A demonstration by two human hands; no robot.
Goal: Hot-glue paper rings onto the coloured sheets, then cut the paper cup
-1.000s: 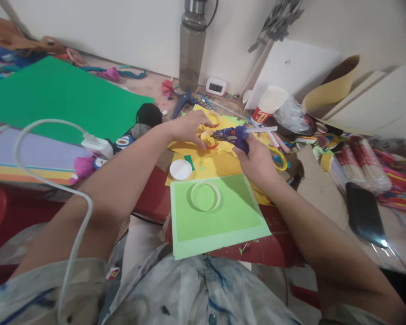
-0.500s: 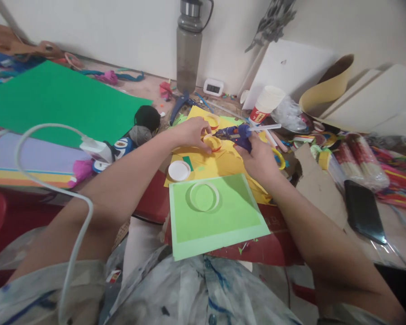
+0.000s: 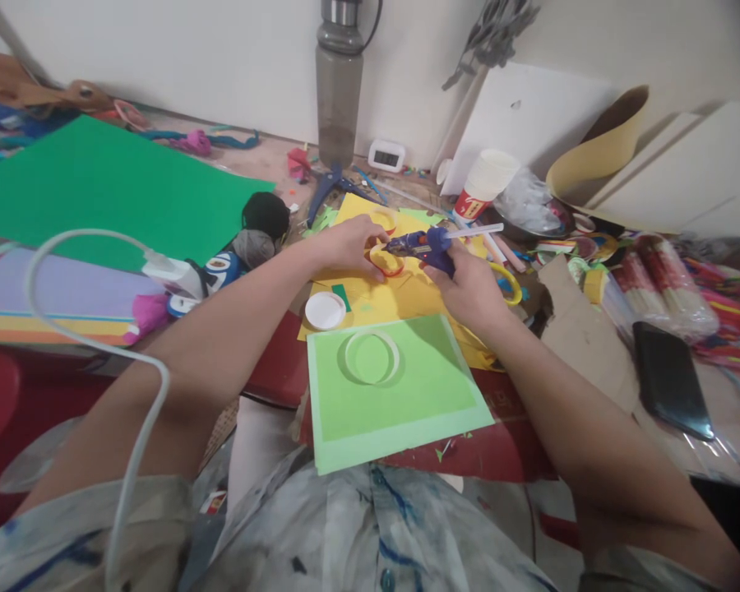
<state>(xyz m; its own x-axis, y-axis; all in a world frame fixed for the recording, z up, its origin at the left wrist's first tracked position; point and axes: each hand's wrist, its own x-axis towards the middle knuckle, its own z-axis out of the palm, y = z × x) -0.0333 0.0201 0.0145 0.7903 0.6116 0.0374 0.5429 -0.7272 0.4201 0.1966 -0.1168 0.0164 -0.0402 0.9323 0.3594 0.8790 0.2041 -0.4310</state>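
Note:
My left hand grips a small red-rimmed yellow ring by its left side, above yellow paper. In my right hand is a blue glue gun, its nozzle pointing left at the ring's upper edge and a clear glue stick poking out of its back. Behind the held ring lies another similar ring. Nearer to me, a pale paper ring rests on light green sheets. A white round lid sits left of these.
A tall grey bottle and a small digital clock stand at the back. Paper cups, yellow tape and a black phone are at right. Green paper and a white cable occupy the left.
The glue gun in my right hand has shifted slightly left, its nozzle closer over the held ring. The view has also moved a little.

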